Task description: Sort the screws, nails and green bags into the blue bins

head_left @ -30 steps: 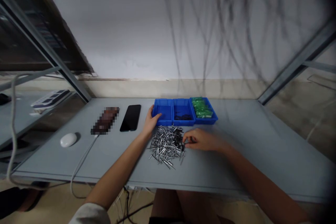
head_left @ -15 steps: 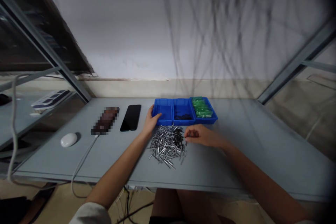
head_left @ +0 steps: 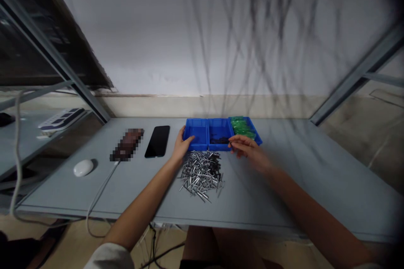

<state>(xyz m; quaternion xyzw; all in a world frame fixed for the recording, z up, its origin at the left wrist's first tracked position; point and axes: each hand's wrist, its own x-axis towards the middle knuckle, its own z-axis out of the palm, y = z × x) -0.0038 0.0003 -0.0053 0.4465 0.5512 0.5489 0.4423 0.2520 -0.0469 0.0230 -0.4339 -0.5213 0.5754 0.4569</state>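
Note:
Three blue bins stand side by side on the desk. My left hand [head_left: 182, 144] grips the left blue bin [head_left: 196, 146] at its left wall, thumb over the rim. Small dark pieces [head_left: 218, 139] lie in the middle blue bin [head_left: 217, 122]. My right hand [head_left: 246, 147] hangs over that bin's front right corner, fingertips pinched together; what they hold, if anything, is too small to make out. It partly hides the right blue bin [head_left: 259, 138], which contains green plastic packets [head_left: 241, 126]. In front of the bins is a pile of thin metal pins [head_left: 202, 174].
A black phone [head_left: 157, 141] lies left of the bins. Beside it is a blurred-out device [head_left: 128, 145] with a white cable [head_left: 100, 191]. A white mouse-like object [head_left: 83, 168] sits farther left. Metal posts frame both sides, and a wall stands behind the desk [head_left: 284, 208].
My right hand has moved up and slightly right, from the right edge of the metal pile to the middle bin's front corner. My left hand stays on the left bin.

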